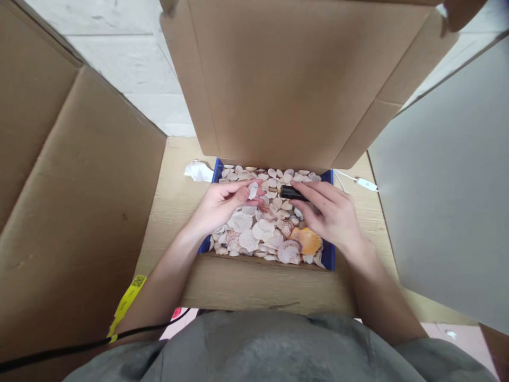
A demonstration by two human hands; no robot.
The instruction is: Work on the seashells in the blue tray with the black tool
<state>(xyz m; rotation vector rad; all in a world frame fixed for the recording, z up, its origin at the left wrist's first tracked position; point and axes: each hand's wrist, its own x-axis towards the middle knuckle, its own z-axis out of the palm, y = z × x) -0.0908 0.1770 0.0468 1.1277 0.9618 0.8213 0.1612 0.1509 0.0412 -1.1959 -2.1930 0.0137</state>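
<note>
My left hand [230, 199] pinches a small white seashell [253, 190] between thumb and fingers, above a box full of shells. Opposite it, my right hand [328, 209] grips a small black hand drill [292, 193], its brass-coloured tip pointing left at the shell. A short gap lies between tip and shell. Below both hands, the blue-sided box [328, 257] holds many pale shells, several of them dotted with small holes. An orange scallop shell [308, 241] lies at its front right, beside a purplish scallop shell [289, 251].
A cardboard panel [286, 79] rises behind the box, with a cardboard wall [79, 185] on the left and a grey panel [449, 180] on the right. Crumpled white tissue [198, 171] lies left of the box. A white cable with an inline switch [366, 184] runs at right on the wooden table [254, 286].
</note>
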